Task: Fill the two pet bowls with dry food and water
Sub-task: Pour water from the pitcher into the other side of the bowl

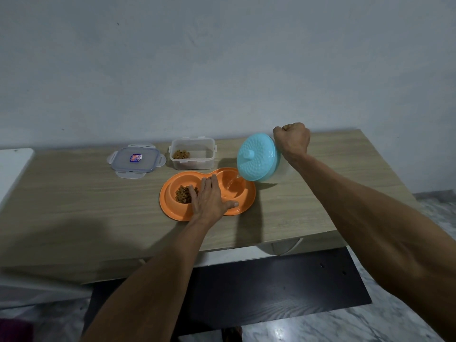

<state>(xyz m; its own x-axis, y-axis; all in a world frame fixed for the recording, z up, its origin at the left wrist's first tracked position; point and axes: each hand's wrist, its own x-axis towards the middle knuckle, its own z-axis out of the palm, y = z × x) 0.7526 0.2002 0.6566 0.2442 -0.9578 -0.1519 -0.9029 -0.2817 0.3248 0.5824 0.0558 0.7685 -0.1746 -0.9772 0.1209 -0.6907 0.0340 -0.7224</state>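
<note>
The orange double bowl (pixel 206 192) sits mid-tabletop (pixel 74 193), kibble (pixel 183 194) in its left well; light slick plastic, likely to skid. The left hand (pixel 209 199) pins it, fingers spread flat. The right hand (pixel 292 139), fisted, tips the blue-lidded jug (pixel 257 157), trickling water (pixel 232 185).

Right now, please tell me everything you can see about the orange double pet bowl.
The orange double bowl looks like glossy plastic, one piece with two round wells. It lies flat on the wooden table. The left well holds brown dry food; water falls into the right well from a tilted jug. The left hand rests flat on its middle.
</note>
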